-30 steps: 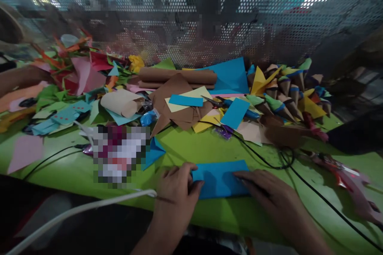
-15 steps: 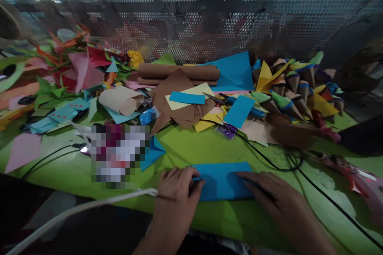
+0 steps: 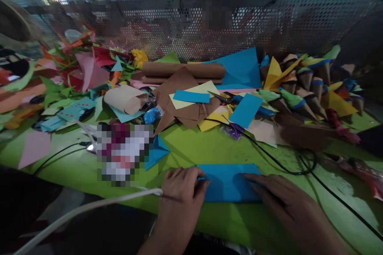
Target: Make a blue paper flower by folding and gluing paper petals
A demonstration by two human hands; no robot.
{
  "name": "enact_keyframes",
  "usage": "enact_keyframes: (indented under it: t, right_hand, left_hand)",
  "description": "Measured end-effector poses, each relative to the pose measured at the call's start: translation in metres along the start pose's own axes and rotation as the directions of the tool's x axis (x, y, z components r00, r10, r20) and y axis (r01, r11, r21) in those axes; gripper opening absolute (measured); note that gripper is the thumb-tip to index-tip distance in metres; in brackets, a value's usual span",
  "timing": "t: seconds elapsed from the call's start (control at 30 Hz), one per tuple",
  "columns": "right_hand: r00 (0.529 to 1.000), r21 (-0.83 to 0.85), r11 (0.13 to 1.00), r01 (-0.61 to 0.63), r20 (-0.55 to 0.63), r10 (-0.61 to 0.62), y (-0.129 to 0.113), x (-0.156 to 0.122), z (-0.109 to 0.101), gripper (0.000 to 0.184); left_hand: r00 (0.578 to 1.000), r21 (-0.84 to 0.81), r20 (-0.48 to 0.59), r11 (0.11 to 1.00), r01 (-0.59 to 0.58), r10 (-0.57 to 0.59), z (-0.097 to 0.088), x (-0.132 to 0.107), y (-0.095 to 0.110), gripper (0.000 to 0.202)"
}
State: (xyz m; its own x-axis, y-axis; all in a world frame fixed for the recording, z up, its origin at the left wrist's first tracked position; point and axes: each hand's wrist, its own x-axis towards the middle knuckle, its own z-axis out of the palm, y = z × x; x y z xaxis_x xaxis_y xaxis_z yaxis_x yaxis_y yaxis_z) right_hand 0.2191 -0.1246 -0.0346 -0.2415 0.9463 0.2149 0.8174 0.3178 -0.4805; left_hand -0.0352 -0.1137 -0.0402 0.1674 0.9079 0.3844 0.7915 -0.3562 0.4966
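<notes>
A folded blue sheet of paper (image 3: 229,185) lies flat on the green table close to its front edge. At its left end, my left hand (image 3: 184,189) is closed with curled fingers, thumb and forefinger pinching the paper's edge. Across the right end rests my right hand (image 3: 281,193), its fingers stretched out and the fingertips touching the paper; part of this hand's underside is hidden. Just beyond my left hand stands a smaller folded blue paper piece (image 3: 157,151).
A white cord (image 3: 89,207) runs to my left wrist. Black cable (image 3: 269,161) crosses the table on the right. Behind lie scissors (image 3: 221,97), a blue paper strip (image 3: 191,96), a blue paper rectangle (image 3: 247,110), brown paper rolls (image 3: 182,70) and several paper cones (image 3: 302,107).
The whole view has shifted slightly, so things appear farther right. Both hands keep about the same places on the blue paper.
</notes>
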Motion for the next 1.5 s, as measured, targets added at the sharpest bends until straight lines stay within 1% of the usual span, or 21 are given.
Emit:
enact_keyframes:
  t: [0.2,0.37,0.4,0.53,0.63,0.83,1.03,1.17,1.23,1.3,1.33,1.4,1.43,1.5]
  right_hand:
    - [1.000,-0.028,0.999,0.017,-0.024,-0.018,0.003,-0.001,0.002,0.031]
    - [0.996,-0.065,0.995,0.077,-0.043,-0.080,0.003,0.001,0.001,0.031]
    - [0.995,-0.070,0.994,0.089,-0.046,-0.092,0.002,0.001,0.000,0.031]
    - [0.990,-0.078,0.991,0.111,-0.080,-0.117,0.001,0.002,0.000,0.032]
    - [0.989,-0.076,0.989,0.128,-0.061,-0.132,0.002,0.002,0.001,0.031]
    - [0.990,-0.077,0.990,0.119,-0.063,-0.124,0.003,0.001,0.001,0.030]
    - [0.993,-0.069,0.993,0.096,-0.066,-0.101,-0.004,0.002,-0.001,0.032]
    - [0.992,-0.070,0.994,0.087,-0.080,-0.093,-0.008,0.005,0.000,0.036]
    - [0.991,-0.072,0.993,0.093,-0.094,-0.100,-0.008,0.006,0.000,0.039]
    - [0.990,-0.070,0.993,0.094,-0.099,-0.100,-0.008,0.005,0.001,0.039]
    - [0.991,-0.068,0.993,0.092,-0.094,-0.098,-0.007,0.005,0.001,0.038]
    - [0.993,-0.061,0.995,0.082,-0.077,-0.086,-0.007,0.004,0.002,0.037]
    - [0.995,-0.057,0.996,0.071,-0.067,-0.075,-0.007,0.004,0.003,0.036]
    - [0.998,-0.045,0.998,0.051,-0.045,-0.053,-0.008,0.004,0.003,0.033]
  left_hand:
    - [0.999,0.006,0.033,1.000,0.017,-0.017,0.001,-0.003,0.000,0.001]
    - [0.998,0.004,-0.048,0.999,0.042,-0.042,0.005,-0.006,0.001,0.006]
    - [0.998,-0.002,-0.049,0.999,0.045,-0.045,0.005,-0.007,0.002,0.007]
    - [0.999,-0.029,0.011,0.999,0.032,-0.032,0.000,-0.008,0.004,0.008]
    - [0.999,-0.030,0.018,0.999,0.031,-0.031,-0.004,-0.008,0.006,0.009]
    - [0.999,0.030,0.031,0.999,0.012,-0.013,-0.003,-0.009,0.007,0.016]
    - [0.998,0.098,0.054,0.995,-0.025,0.020,-0.001,-0.007,0.002,0.012]
    - [0.999,0.158,0.018,0.986,-0.049,0.046,-0.003,-0.006,0.005,0.014]
    - [0.995,0.169,-0.027,0.982,-0.088,0.094,-0.001,-0.006,0.008,0.016]
    - [0.979,0.148,-0.049,0.971,-0.190,0.199,0.002,-0.009,0.009,0.027]
    - [0.964,0.124,-0.042,0.959,-0.255,0.262,0.004,-0.011,0.009,0.034]
    - [0.928,0.073,0.003,0.925,-0.372,0.373,0.006,-0.015,0.010,0.043]
    - [0.914,0.053,0.041,0.912,-0.406,0.404,0.006,-0.017,0.010,0.044]
    - [0.902,0.040,0.134,0.908,-0.418,0.410,0.004,-0.021,0.012,0.041]
